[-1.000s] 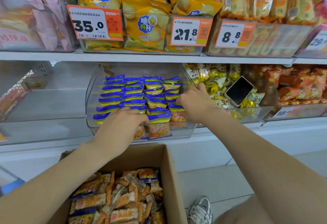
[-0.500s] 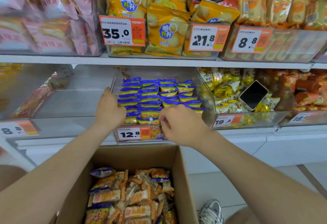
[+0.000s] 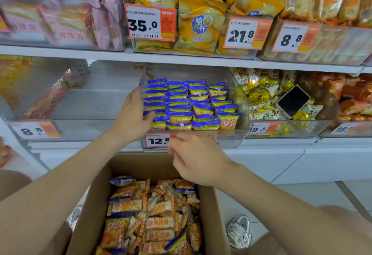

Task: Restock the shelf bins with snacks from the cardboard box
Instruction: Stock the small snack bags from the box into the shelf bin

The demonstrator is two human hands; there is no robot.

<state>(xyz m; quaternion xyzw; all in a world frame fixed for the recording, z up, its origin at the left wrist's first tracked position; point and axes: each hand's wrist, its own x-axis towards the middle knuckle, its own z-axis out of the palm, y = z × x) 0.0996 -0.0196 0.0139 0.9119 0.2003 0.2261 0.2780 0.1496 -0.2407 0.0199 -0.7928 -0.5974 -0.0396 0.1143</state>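
Packets (image 3: pixel 189 105) just right of left hand (image 3: pixel 131 118) gripping bin (image 3: pixel 229 141).

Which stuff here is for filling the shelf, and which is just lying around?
For the job: cardboard box, snack packets inside it, clear bin, left hand, right hand.
Just there: black phone, yellow bags, pink bags, shoe.
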